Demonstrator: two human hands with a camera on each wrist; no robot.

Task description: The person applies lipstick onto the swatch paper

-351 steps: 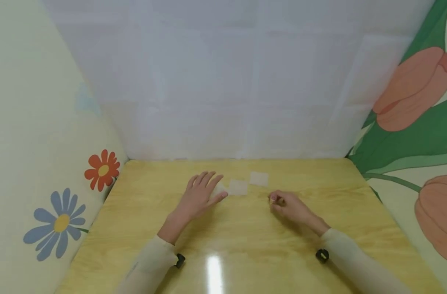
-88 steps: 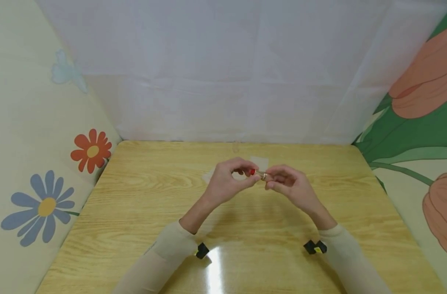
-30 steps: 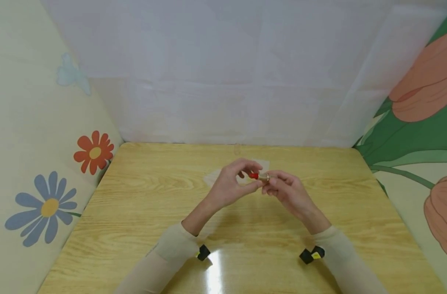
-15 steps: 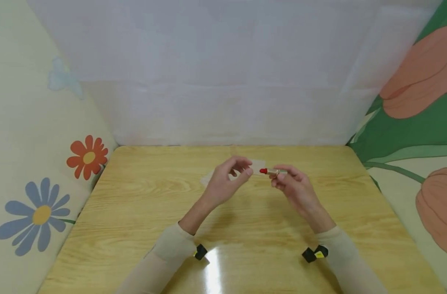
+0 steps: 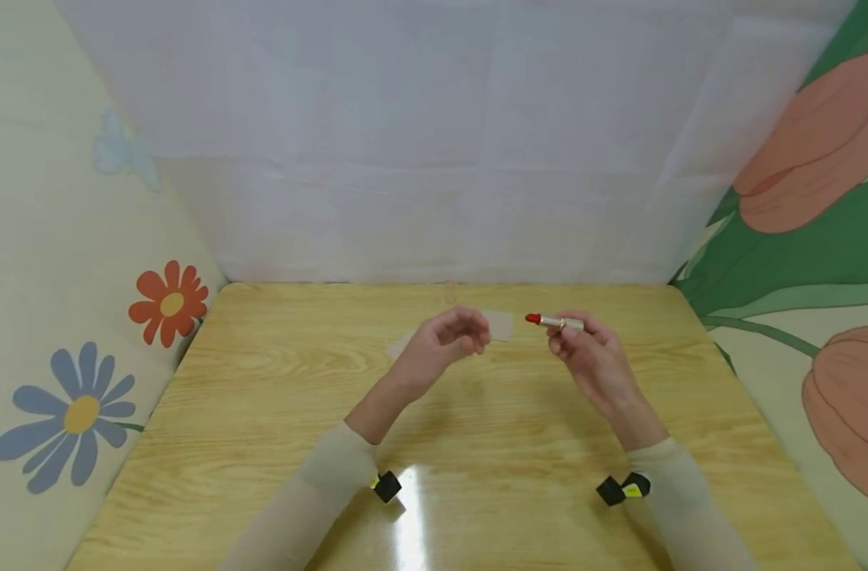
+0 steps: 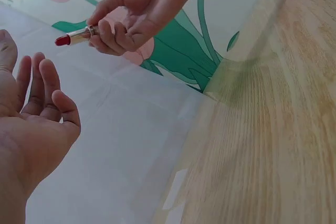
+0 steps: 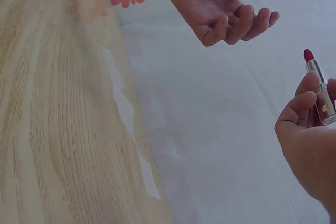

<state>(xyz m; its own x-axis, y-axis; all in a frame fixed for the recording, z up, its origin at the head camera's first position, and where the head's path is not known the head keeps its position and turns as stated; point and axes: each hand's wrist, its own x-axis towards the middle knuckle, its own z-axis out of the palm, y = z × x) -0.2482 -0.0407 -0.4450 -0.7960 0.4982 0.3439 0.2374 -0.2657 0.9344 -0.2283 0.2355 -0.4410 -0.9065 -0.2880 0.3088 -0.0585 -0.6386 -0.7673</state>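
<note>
In the head view my right hand point(image 5: 594, 361) pinches an uncapped lipstick point(image 5: 551, 321) by its gold and silver tube, above the table. Its red tip points left, as the left wrist view also shows the lipstick point(image 6: 79, 36) lying nearly level between thumb and fingers. My left hand point(image 5: 434, 353) hangs to the left of it with loosely bent fingers and nothing in them. A gap separates this hand from the lipstick. In the right wrist view the left hand point(image 7: 220, 9) has its palm turned up.
Behind the hands, a pale paper square point(image 5: 500, 326) lies flat on the wooden table point(image 5: 477, 476). Another pale piece point(image 5: 398, 346) is mostly hidden by the left hand. A white cloth point(image 5: 434, 159) rises at the back edge, with flower-printed walls on both sides.
Earlier both hands met at the lipstick, left fingers around its red end. The left hand has come off it, and the right hand has carried it to the right and turned it slightly.
</note>
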